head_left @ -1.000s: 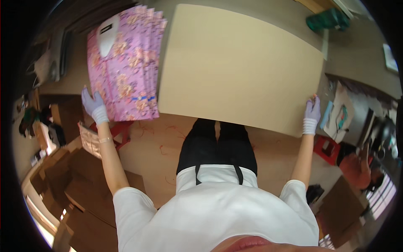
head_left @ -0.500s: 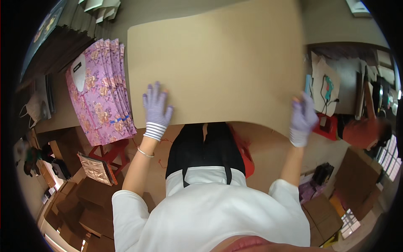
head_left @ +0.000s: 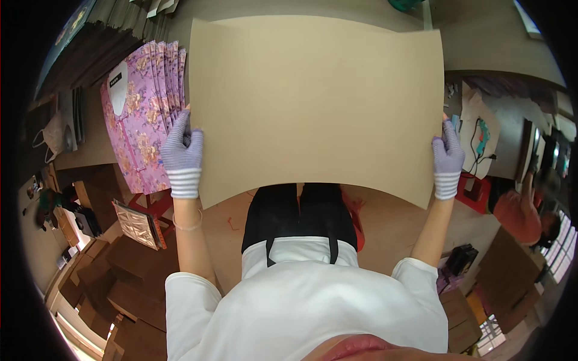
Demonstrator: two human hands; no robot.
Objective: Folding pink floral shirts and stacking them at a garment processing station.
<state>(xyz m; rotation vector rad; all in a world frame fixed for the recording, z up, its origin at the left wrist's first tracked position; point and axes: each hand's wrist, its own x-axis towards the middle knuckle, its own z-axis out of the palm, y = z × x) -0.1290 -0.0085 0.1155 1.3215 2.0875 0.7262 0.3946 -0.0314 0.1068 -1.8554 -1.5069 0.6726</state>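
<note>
A large plain tan sheet of cardboard [head_left: 316,102] spans the space in front of me, its near edge bowed. My left hand [head_left: 182,147], in a lilac striped glove with bare fingertips, grips its left edge, thumb on the front face. On the opposite edge my right hand [head_left: 448,147], gloved alike, is closed with its thumb at the border. The fingers behind the sheet are partly hidden. Close by my left hand lies an overlapping row of purple floral folders or packages [head_left: 133,120], each with a white rounded patch at the top.
Dark stacked sheets [head_left: 99,54] rise at the far left. At right, a teal-handled tool [head_left: 483,137] with a black cord lies on pale board. A red stool [head_left: 472,192] and another person [head_left: 518,216] are beyond it. Brown cartons [head_left: 135,289] stand at lower left.
My left hand has gone from lying spread on the sheet to gripping its left edge. The sheet has shifted and now bows between both hands. The right hand moved slightly outward.
</note>
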